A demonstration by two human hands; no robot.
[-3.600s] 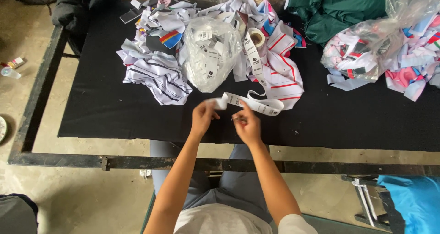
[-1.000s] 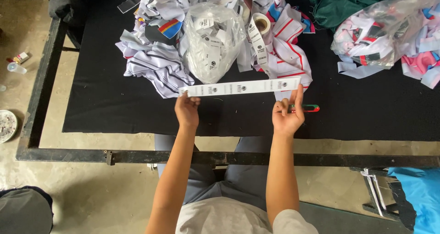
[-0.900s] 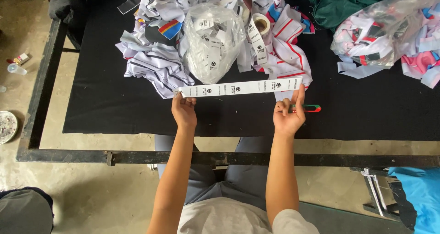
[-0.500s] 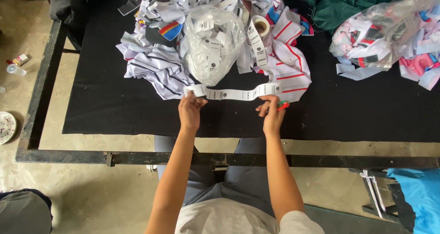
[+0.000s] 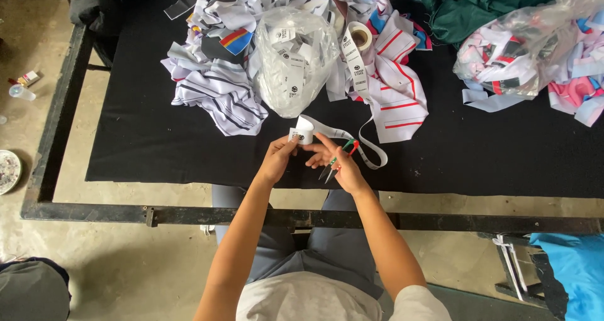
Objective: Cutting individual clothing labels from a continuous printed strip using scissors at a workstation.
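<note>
My left hand (image 5: 279, 158) pinches the folded end of a white printed label strip (image 5: 304, 131) above the black cloth-covered table (image 5: 138, 142). My right hand (image 5: 340, 164) is close beside it and holds small thread snips (image 5: 336, 160) with a red and green handle, fingers touching the strip. The strip loops away to the right (image 5: 372, 157) and runs up to a roll of label tape (image 5: 360, 38). A clear plastic bag (image 5: 296, 60) of cut white labels stands just beyond my hands.
Striped and coloured fabric pieces (image 5: 217, 94) lie piled at the back left and centre. A second clear bag of fabric (image 5: 528, 50) and green cloth (image 5: 478, 6) sit at the back right. A metal frame (image 5: 189, 215) edges the table. Blue fabric (image 5: 569, 264) at lower right.
The strip was held stretched flat between both hands; my hands have come together and the strip is now folded into a loop. The snips, earlier lying on the table, are now in my right hand.
</note>
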